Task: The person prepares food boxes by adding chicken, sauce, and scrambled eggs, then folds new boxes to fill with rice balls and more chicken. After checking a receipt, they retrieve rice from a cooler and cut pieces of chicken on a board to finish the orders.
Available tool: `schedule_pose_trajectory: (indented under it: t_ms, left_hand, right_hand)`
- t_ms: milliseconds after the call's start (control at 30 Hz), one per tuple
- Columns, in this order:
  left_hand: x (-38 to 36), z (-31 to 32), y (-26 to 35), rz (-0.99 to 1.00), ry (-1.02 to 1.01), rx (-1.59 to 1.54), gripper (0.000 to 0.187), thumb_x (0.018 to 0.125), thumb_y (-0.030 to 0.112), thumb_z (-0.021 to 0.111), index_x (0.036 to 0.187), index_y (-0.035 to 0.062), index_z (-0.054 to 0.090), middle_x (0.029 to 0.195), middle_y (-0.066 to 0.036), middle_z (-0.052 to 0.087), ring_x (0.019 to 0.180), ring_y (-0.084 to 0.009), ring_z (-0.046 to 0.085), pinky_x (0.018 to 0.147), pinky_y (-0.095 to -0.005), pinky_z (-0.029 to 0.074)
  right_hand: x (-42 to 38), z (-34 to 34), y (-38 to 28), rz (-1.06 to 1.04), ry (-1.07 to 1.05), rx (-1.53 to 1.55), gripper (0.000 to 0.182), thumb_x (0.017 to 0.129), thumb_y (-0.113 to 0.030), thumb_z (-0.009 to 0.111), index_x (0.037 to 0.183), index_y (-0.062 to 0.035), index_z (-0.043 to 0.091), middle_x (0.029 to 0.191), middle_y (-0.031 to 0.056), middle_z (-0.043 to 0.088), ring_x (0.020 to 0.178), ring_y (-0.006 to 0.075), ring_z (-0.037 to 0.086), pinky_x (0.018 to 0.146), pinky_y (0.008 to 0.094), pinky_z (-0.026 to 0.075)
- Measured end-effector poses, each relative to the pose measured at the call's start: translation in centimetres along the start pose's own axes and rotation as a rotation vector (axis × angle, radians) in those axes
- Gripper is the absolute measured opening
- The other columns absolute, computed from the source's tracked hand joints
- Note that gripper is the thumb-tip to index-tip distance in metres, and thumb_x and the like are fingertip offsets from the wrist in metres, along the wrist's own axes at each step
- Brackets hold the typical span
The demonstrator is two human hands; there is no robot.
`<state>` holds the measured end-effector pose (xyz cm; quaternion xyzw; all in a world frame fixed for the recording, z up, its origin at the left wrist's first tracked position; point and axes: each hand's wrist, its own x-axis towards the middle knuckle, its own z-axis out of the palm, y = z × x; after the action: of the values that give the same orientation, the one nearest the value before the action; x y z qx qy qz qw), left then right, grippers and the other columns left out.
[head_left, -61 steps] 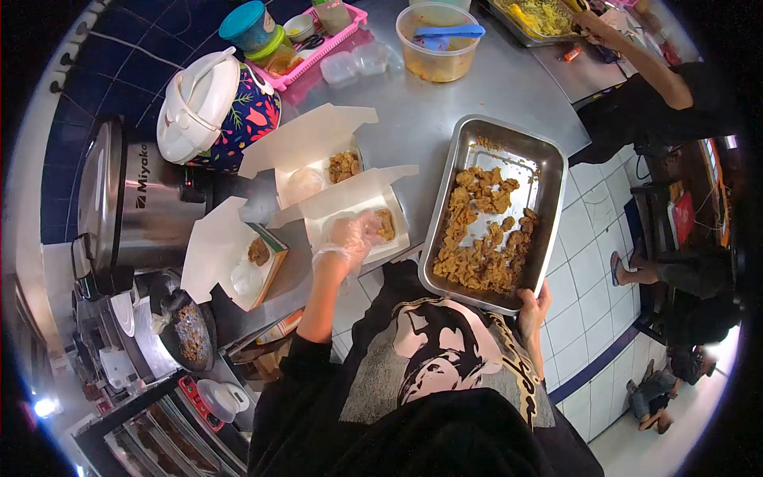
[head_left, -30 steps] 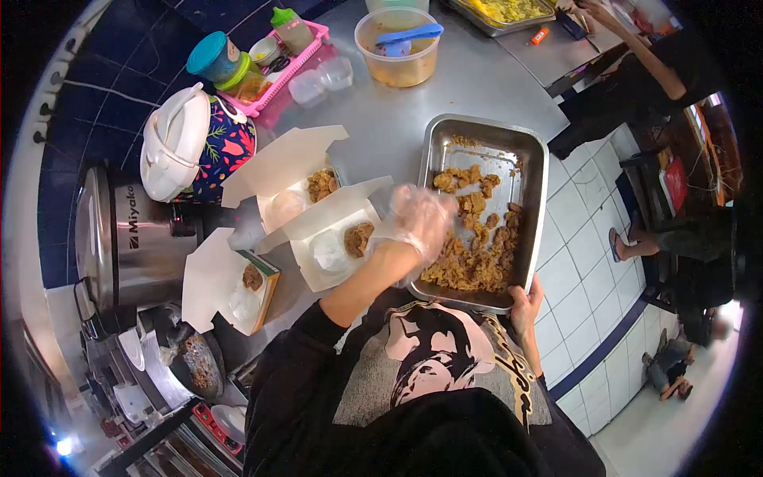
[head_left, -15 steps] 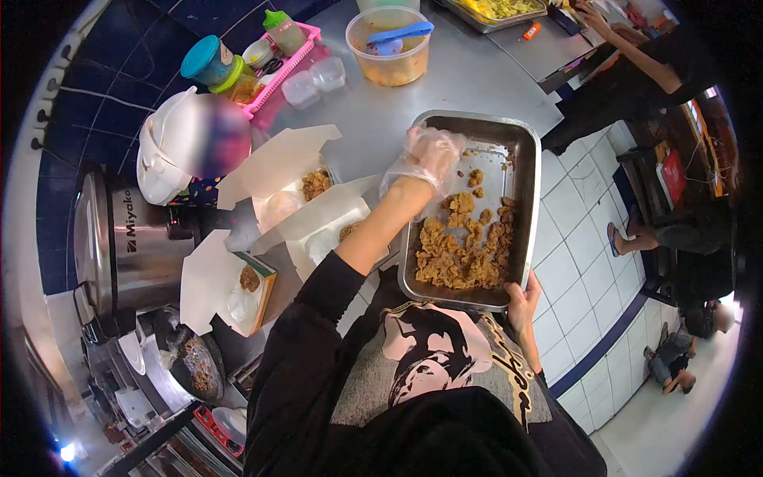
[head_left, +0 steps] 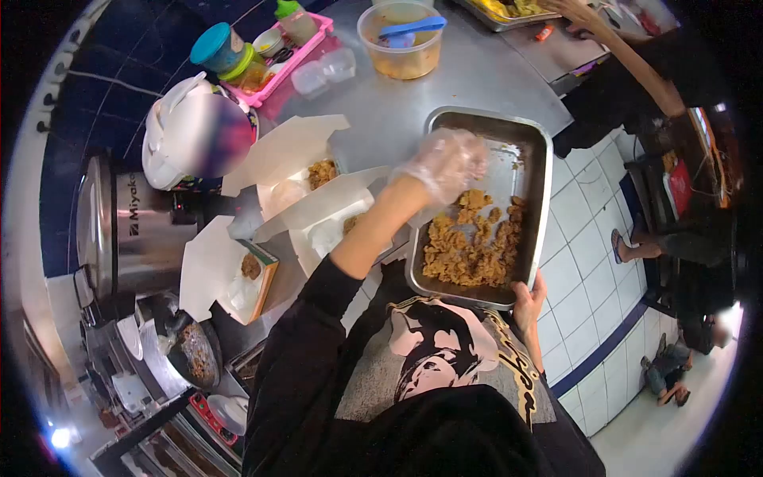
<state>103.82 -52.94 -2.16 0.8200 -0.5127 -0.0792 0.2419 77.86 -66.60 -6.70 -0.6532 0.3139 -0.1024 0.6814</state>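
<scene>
My left hand, in a clear plastic glove, is over the upper left part of a deep metal tray. Its fingers are curled together and slightly blurred; whatever they hold is hidden. Brown fried pieces fill the lower part of the tray, with small crumbs higher up. Bare of any glove, my right hand grips the tray's lower right rim, thumb on top. Left of the tray stand three open paper boxes, each with a brown piece and a pale wrapped lump.
A round tub with a blue utensil stands behind, beside a pink basket of jars. A steel Miyako cooker and a pan are at left. Another person's arm reaches over a yellow-food tray at upper right.
My left hand has moved slightly right over the tray, covering small pieces that showed before. My right hand still holds the rim. The whole view has shifted a little.
</scene>
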Motion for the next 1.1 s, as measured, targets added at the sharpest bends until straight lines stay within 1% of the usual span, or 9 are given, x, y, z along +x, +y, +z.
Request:
schedule_pose_trajectory:
  t_ms: [33, 167, 300, 400, 733, 800, 900, 1000, 1100]
  left_hand:
    - [-1.8, -1.7, 0.3, 0.041, 0.264, -0.271, 0.016, 0.075, 0.015, 0.061, 0.090, 0.0093, 0.060, 0.084, -0.008, 0.063, 0.080, -0.0268, 0.059, 0.071, -0.0350, 0.048]
    - [-11.0, -5.5, 0.7, -0.404, 0.459, -0.612, 0.008, 0.079, 0.015, 0.060, 0.083, 0.0089, 0.059, 0.077, -0.007, 0.061, 0.068, -0.0247, 0.059, 0.062, -0.0322, 0.047]
    - [-18.4, -3.0, -0.3, -0.957, 0.469, -0.397, 0.012, 0.080, 0.007, 0.060, 0.091, 0.0025, 0.061, 0.084, -0.007, 0.065, 0.074, -0.0178, 0.062, 0.066, -0.0287, 0.050]
    - [-19.8, -0.4, 0.4, -0.941, 0.360, 0.140, 0.014, 0.077, 0.008, 0.062, 0.090, 0.0034, 0.063, 0.081, -0.010, 0.065, 0.074, -0.0189, 0.063, 0.067, -0.0295, 0.049]
    - [-20.7, 4.1, -1.9, -0.855, 0.270, -0.328, 0.015, 0.077, 0.012, 0.057, 0.089, 0.0089, 0.065, 0.091, -0.013, 0.064, 0.081, -0.0285, 0.060, 0.074, -0.0344, 0.048]
    - [-21.4, 4.2, -2.5, -0.502, 0.457, -0.431, 0.018, 0.076, 0.006, 0.056, 0.091, 0.0098, 0.064, 0.087, -0.011, 0.064, 0.080, -0.0266, 0.061, 0.069, -0.0334, 0.049]
    - [-21.5, 4.0, -3.1, -0.437, 0.412, -0.294, 0.023, 0.075, 0.002, 0.054, 0.094, 0.0109, 0.061, 0.083, -0.011, 0.063, 0.078, -0.0264, 0.061, 0.065, -0.0325, 0.049]
    - [-21.8, 4.9, -3.7, -0.461, 0.297, 0.149, 0.026, 0.072, 0.003, 0.056, 0.097, 0.0113, 0.060, 0.081, -0.013, 0.062, 0.078, -0.0261, 0.061, 0.066, -0.0340, 0.049]
    - [-23.7, 7.3, -4.8, -0.767, 0.392, -0.174, 0.017, 0.079, 0.016, 0.060, 0.093, 0.0055, 0.062, 0.092, -0.010, 0.063, 0.084, -0.0221, 0.061, 0.075, -0.0323, 0.048]
  right_hand:
    - [-0.1, -0.3, 0.3, 0.002, -0.008, 0.001, 0.039, 0.068, 0.002, 0.046, 0.106, 0.0056, 0.052, 0.086, 0.0029, 0.056, 0.074, 0.0102, 0.049, 0.066, 0.0217, 0.040]
    - [0.4, -1.8, 2.7, -0.048, 0.004, 0.007, 0.043, 0.067, 0.004, 0.045, 0.110, 0.0071, 0.051, 0.094, 0.0061, 0.058, 0.082, 0.0126, 0.053, 0.073, 0.0229, 0.042]
    - [0.5, -2.3, 2.3, -0.003, -0.001, 0.017, 0.045, 0.067, 0.005, 0.045, 0.112, 0.0073, 0.051, 0.097, 0.0080, 0.059, 0.085, 0.0145, 0.055, 0.076, 0.0243, 0.043]
    - [0.8, -1.7, 1.6, -0.043, 0.042, 0.031, 0.039, 0.068, 0.003, 0.046, 0.106, 0.0071, 0.052, 0.088, 0.0050, 0.059, 0.074, 0.0108, 0.052, 0.065, 0.0215, 0.042]
    - [1.1, -1.4, 1.1, -0.017, 0.014, 0.029, 0.037, 0.069, 0.001, 0.048, 0.105, 0.0063, 0.052, 0.088, 0.0051, 0.059, 0.075, 0.0110, 0.053, 0.067, 0.0220, 0.042]
    - [1.2, -1.5, 1.2, -0.032, 0.010, 0.028, 0.037, 0.069, 0.001, 0.048, 0.105, 0.0063, 0.052, 0.088, 0.0050, 0.059, 0.075, 0.0110, 0.053, 0.067, 0.0220, 0.042]
    - [1.3, -1.5, 0.8, -0.007, 0.013, 0.041, 0.039, 0.069, 0.002, 0.048, 0.107, 0.0061, 0.051, 0.090, 0.0057, 0.059, 0.076, 0.0117, 0.053, 0.068, 0.0222, 0.043]
    - [1.7, -2.1, 1.1, 0.027, 0.032, 0.042, 0.041, 0.068, 0.002, 0.048, 0.109, 0.0056, 0.050, 0.093, 0.0070, 0.059, 0.078, 0.0132, 0.055, 0.070, 0.0235, 0.043]
    - [2.1, -2.5, 0.5, 0.050, 0.015, 0.105, 0.043, 0.068, 0.001, 0.049, 0.110, 0.0047, 0.050, 0.095, 0.0078, 0.059, 0.080, 0.0147, 0.056, 0.072, 0.0252, 0.044]
